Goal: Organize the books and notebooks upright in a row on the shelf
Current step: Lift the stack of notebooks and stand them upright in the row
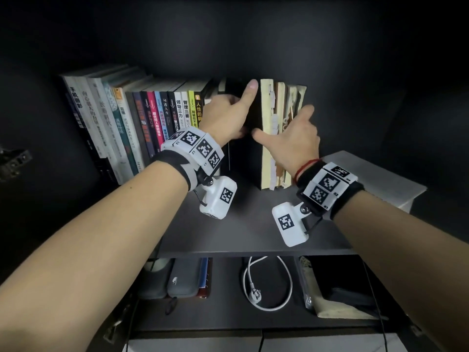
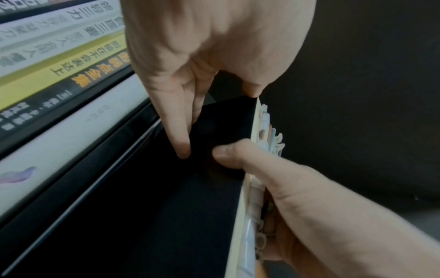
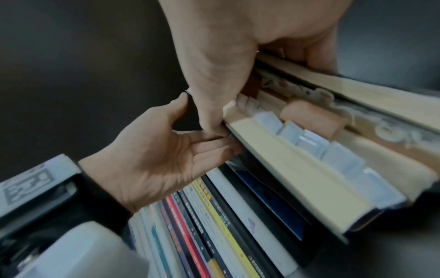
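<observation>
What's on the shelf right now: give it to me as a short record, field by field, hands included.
shelf: dark board, books standing at its back
row of books: upright, leaning slightly, at the left
notebooks: worn cream-edged bundle, upright, at the right end of the row
black cover: the bundle's left face
left hand: fingers on the black cover, index finger pointing up
right hand: grips the notebooks, thumb on the black cover
lower shelf: white cable, dark pouches
</observation>
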Available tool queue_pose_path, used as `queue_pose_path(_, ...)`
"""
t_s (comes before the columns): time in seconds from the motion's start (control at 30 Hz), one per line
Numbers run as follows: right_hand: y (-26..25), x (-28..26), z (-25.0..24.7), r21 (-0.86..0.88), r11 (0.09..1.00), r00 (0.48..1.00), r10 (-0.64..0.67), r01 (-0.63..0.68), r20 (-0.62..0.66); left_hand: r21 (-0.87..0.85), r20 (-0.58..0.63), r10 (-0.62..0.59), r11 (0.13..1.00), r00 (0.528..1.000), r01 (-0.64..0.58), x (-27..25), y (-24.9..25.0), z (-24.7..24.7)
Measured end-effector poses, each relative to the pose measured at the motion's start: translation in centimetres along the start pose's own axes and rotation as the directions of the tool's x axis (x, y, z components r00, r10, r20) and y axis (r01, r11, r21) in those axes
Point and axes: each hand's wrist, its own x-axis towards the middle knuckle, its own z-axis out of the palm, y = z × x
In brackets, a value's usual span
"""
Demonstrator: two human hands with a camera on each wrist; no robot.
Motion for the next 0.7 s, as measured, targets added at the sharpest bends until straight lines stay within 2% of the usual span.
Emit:
queue_pose_path(0.1, 0.9, 0.5, -1.5, 0.123, 0.992, 0.998, 0.048, -0.041, -0.05, 0.004, -0.002, 0.024, 1.0, 1.0, -0.024, 0.1, 0.0, 0.2)
queue_pose_path(0.17, 1.6, 0.9, -2.8, 0.236, 0.968, 0.994, 0.1, -0.085, -0.053, 0.078, -0.026, 0.05, 0.996, 0.998, -0.048, 0.4, -0.4, 0.3)
queue_pose_path(0.27, 2.8, 1.4, -4.6, 0.456, 0.882, 0.992, 0.118, -0.121, 0.034, 0.187, -0.096, 0.098, 0.979, 0.991, -0.078, 0.3, -0.3, 0.5)
queue_pose_path(0.33, 3.5, 1.6, -5.4, 0.599, 0.79, 0.989, 0.067, -0.133, 0.131, 0.143, -0.142, 0.1, 0.987, 0.985, -0.079, 0.2, 0.2, 0.5)
queue_pose_path(0.37, 3.8, 1.7, -5.6, 0.664, 0.733, 0.983, 0.034, -0.148, 0.182, 0.069, -0.134, 0.076, 0.995, 0.988, -0.067, 0.1, 0.5, 0.5)
queue_pose_path(0.4, 4.0, 1.6, -5.7, 0.715, 0.676, 0.973, 0.01, -0.177, 0.231, -0.048, -0.083, 0.043, 0.998, 0.996, -0.047, 0.0, 0.9, 0.3)
queue_pose_path(0.47, 4.2, 1.5, -5.4, 0.753, 0.615, 0.947, -0.027, -0.236, 0.319, -0.259, 0.126, -0.034, 0.964, 0.991, 0.066, -0.1, 1.2, -0.3)
queue_pose_path(0.53, 4.4, 1.5, -4.9, 0.755, 0.584, 0.917, -0.046, -0.297, 0.396, -0.328, 0.357, -0.052, 0.928, 0.933, 0.177, -0.6, 1.5, -1.7)
queue_pose_path(0.57, 4.5, 1.5, -4.6, 0.744, 0.585, 0.899, -0.056, -0.323, 0.434, -0.331, 0.409, -0.066, 0.919, 0.91, 0.215, -0.7, 1.4, -2.5)
queue_pose_path(0.63, 4.7, 1.7, -4.0, 0.71, 0.614, 0.859, -0.101, -0.343, 0.502, -0.33, 0.374, -0.09, 0.917, 0.923, 0.222, -0.5, 0.7, -3.4)
queue_pose_path(0.7, 4.7, 2.3, -3.4, 0.69, 0.649, 0.824, -0.169, -0.319, 0.54, -0.278, 0.219, -0.109, 0.946, 0.97, 0.169, -0.5, -0.2, -3.2)
